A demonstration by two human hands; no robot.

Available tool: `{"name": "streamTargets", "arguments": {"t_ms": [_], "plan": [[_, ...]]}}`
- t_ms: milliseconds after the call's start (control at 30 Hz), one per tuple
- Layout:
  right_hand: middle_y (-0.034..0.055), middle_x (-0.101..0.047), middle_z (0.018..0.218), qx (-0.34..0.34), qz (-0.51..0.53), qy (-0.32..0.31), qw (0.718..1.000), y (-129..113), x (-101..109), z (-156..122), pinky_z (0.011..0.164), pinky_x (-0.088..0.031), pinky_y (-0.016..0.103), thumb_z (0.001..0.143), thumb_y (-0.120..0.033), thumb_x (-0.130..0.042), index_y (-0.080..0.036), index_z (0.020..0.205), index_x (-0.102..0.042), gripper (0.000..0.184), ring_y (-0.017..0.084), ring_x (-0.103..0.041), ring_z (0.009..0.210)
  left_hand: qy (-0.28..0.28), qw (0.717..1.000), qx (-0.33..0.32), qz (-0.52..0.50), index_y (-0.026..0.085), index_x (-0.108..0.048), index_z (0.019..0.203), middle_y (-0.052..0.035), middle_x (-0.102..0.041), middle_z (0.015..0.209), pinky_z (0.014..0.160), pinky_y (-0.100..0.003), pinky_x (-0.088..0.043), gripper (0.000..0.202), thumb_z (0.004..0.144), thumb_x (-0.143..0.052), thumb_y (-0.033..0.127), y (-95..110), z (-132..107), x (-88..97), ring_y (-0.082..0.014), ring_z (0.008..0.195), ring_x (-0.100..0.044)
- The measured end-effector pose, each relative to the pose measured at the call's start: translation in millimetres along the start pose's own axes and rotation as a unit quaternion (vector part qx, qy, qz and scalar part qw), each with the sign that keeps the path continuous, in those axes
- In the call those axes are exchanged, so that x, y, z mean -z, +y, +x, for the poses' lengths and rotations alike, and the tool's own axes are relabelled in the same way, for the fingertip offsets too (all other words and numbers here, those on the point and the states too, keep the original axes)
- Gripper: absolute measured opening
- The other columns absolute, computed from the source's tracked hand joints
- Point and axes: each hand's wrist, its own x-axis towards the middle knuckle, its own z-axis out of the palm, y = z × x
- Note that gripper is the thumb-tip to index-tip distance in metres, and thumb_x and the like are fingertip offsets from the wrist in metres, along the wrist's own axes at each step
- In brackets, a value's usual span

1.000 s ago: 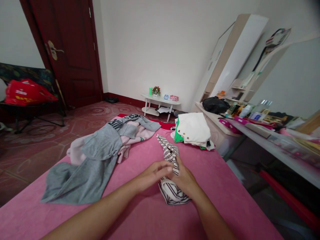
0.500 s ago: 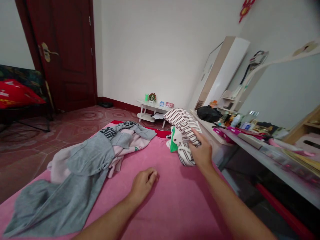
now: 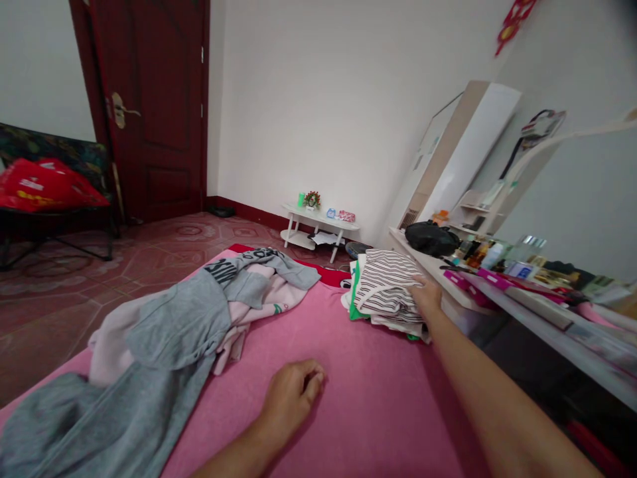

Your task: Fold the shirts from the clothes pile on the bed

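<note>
A folded shirt with dark stripes on white (image 3: 388, 282) lies on top of a stack of folded clothes (image 3: 398, 323), where white and green edges show beneath it. My right hand (image 3: 426, 297) grips the shirt's right side, its fingers partly hidden by the cloth. Over the pink bedspread (image 3: 343, 398), my left hand (image 3: 294, 392) is curled closed, thumb against the fingers, with nothing seen in it. To its left, grey clothing with dark lettering (image 3: 184, 318) is spread loosely over a pale pink garment (image 3: 112, 338).
A dressing table (image 3: 537, 305) with bottles, a black bag (image 3: 432, 238) and pink boxes runs along the right. Beyond the bed stands a low white table (image 3: 318, 216). A chair with a red bag (image 3: 47, 186) is at the left, near a dark red door (image 3: 154, 106).
My right hand has brought the striped shirt down onto the stack; it was raised and drooping before. My left hand stays curled over the bed. The view has shifted slightly left.
</note>
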Motion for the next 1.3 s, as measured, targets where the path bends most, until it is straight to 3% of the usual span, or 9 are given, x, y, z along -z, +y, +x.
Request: {"name": "streamTargets", "arguments": {"t_ms": [233,467,600,733,800,900,1067,1167,1300], "plan": [[0.0308,-0.038,0.14,-0.073,-0.109,-0.02,0.991,-0.4,6.2,3.4,0.094,-0.033,0.064,0.069,-0.03,-0.064,-0.005,0.117,-0.061,0.054,0.048,-0.035,0.126,0.003,1.0,0.015,0.018,0.02,-0.066,0.076,-0.0006,-0.067,0.071,0.062,-0.023,-0.037,0.021,0.084,-0.047,0.025,-4.3,-0.3,-2.0,-0.0163,0.068,-0.061],[0.0143,-0.028,0.153,0.265,-0.126,-0.091,0.952,-49.4,-26.7,-147.5,0.111,-0.024,0.05,0.089,-0.037,-0.043,-0.015,0.135,-0.047,0.051,0.03,-0.02,0.142,0.007,0.999,-0.004,0.046,0.021,-0.07,0.081,-0.0002,-0.07,0.075,0.061,-0.023,-0.038,0.02,0.081,-0.05,0.022,2.8,-3.6,3.8,-0.0156,0.068,-0.061],[0.0112,-0.04,0.148,0.258,-0.129,-0.281,0.915,-71.9,-40.3,-230.9,0.109,-0.028,0.05,0.091,-0.038,-0.038,-0.018,0.135,-0.05,0.05,0.029,-0.032,0.138,0.001,0.998,-0.019,0.052,0.021,-0.071,0.083,-0.0004,-0.071,0.078,0.064,-0.024,-0.04,0.02,0.083,-0.051,0.024,-0.4,-5.3,2.0,-0.0159,0.07,-0.061],[0.0086,-0.037,0.15,0.206,-0.137,-0.303,0.92,-76.7,-37.6,-259.4,0.11,-0.025,0.053,0.094,-0.04,-0.029,-0.018,0.143,-0.04,0.055,0.029,-0.03,0.139,-0.04,0.996,-0.049,0.055,0.019,-0.072,0.09,-0.0017,-0.073,0.086,0.068,-0.024,-0.045,0.022,0.08,-0.053,0.018,-3.3,-2.7,6.3,-0.0168,0.074,-0.063],[0.0087,-0.039,0.149,0.206,-0.126,-0.296,0.924,-74.3,-34.7,-259.6,0.111,-0.025,0.051,0.093,-0.042,-0.03,-0.018,0.142,-0.042,0.055,0.028,-0.03,0.139,-0.026,0.994,-0.072,0.075,0.018,-0.072,0.096,-0.0047,-0.073,0.092,0.075,-0.026,-0.047,0.026,0.078,-0.053,0.015,1.9,3.2,26.1,-0.0191,0.08,-0.064],[0.0102,-0.044,0.146,0.212,-0.096,-0.28,0.931,-68.7,-33.9,-256.5,0.112,-0.027,0.048,0.093,-0.044,-0.031,-0.016,0.138,-0.047,0.056,0.027,-0.034,0.137,0.131,0.976,-0.096,0.149,0.016,-0.068,0.107,-0.0099,-0.069,0.108,0.092,-0.032,-0.044,0.03,0.08,-0.054,0.018,15.1,14.0,86.5,-0.0235,0.099,-0.061],[0.0119,-0.049,0.141,0.227,-0.064,-0.257,0.937,-63.2,-38.3,-255.3,0.11,-0.031,0.046,0.091,-0.043,-0.033,-0.014,0.131,-0.054,0.054,0.026,-0.041,0.133,0.382,0.862,0.038,0.331,0.015,-0.055,0.125,-0.0136,-0.058,0.126,0.101,-0.039,-0.037,0.044,0.084,-0.056,0.03,4.6,13.4,196.4,-0.0294,0.118,-0.05],[0.0121,-0.05,0.14,0.226,-0.058,-0.253,0.939,-63.3,-38.9,-255.3,0.11,-0.032,0.046,0.091,-0.042,-0.034,-0.013,0.13,-0.055,0.053,0.027,-0.042,0.132,0.363,0.826,0.197,0.384,0.009,-0.049,0.131,-0.02,-0.059,0.122,0.091,-0.042,-0.042,0.061,0.082,-0.058,0.045,-25.3,5.0,220.9,-0.0351,0.112,-0.054],[0.0129,-0.051,0.138,0.222,-0.039,-0.252,0.941,-63.9,-37.9,-254.7,0.109,-0.033,0.047,0.09,-0.042,-0.036,-0.014,0.128,-0.057,0.052,0.027,-0.043,0.131,0.333,0.832,0.232,0.377,0.012,-0.062,0.118,-0.0195,-0.065,0.111,0.083,-0.039,-0.044,0.057,0.08,-0.056,0.054,-50.5,1.9,220.4,-0.0354,0.103,-0.059]]}}
